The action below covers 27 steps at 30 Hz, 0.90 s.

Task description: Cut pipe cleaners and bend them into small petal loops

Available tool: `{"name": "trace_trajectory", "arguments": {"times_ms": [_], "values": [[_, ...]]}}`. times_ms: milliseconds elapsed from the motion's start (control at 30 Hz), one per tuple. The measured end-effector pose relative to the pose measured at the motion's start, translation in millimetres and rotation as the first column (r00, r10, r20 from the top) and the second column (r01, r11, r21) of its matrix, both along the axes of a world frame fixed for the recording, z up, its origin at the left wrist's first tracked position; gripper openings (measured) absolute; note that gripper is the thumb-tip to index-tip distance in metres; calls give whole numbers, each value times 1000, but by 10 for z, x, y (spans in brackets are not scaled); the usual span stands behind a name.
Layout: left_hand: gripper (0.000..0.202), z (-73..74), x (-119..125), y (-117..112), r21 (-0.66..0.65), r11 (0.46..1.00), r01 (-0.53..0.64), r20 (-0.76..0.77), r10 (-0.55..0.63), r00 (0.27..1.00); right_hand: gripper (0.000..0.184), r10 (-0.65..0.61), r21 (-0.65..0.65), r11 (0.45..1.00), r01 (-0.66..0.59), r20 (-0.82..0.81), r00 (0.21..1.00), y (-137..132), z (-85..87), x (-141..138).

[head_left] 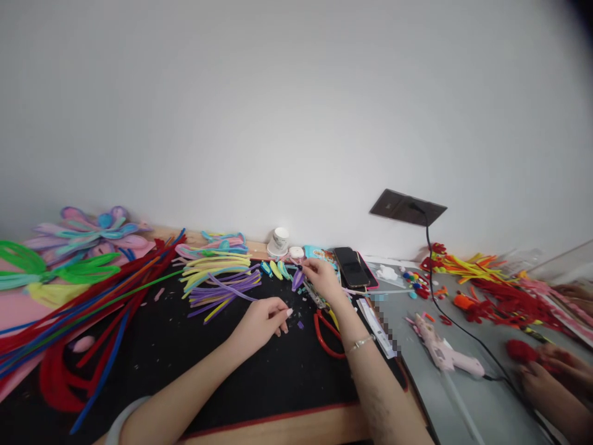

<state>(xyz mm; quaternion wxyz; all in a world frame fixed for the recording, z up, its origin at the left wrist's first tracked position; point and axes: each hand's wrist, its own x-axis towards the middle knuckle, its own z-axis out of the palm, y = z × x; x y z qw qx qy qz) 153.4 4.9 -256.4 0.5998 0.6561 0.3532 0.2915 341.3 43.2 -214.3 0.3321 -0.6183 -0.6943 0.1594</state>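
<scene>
Black felt mat (259, 377), right hand (324, 279) pinching fuzzy purple petal (297, 279)

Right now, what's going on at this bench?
A person sits at a black mat strewn with pipe cleaners. The right hand pinches a small purple looped piece near the mat's far edge; the left hand rests fingertips down on the mat, at the end of a purple pipe cleaner. Red-handled pliers lie by the right wrist. On the grey surface to the right, a pink glue gun lies plugged in, and another person's hands hold something red and fuzzy.
</scene>
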Motion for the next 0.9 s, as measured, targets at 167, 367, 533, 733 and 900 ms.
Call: {"name": "trace_trajectory", "arguments": {"times_ms": [167, 367, 533, 733, 900], "values": [[25, -20, 5, -12, 34, 999, 2, -31, -1, 1000, 13, 14, -8, 1000, -14, 112, 994, 375, 18, -106], [26, -32, 0, -32, 151, 988, 18, -126, 1, 992, 16, 86, 28, 995, -91, 143, 986, 323, 84, -502], [24, -35, -7, -61, 263, 958, 118, -224, -58, 973, 14, 455, -62, 887, -458, 287, 843, 162, 138, -1007], [20, -6, -11, -75, 331, 936, 121, -233, -43, 971, 15, 419, -144, 896, -420, 585, 694, 223, 78, -1278], [21, 5, -22, -67, 344, 930, 131, -249, -44, 967, 22, 375, -155, 920, -359, 611, 697, 233, 108, -1269]]}}
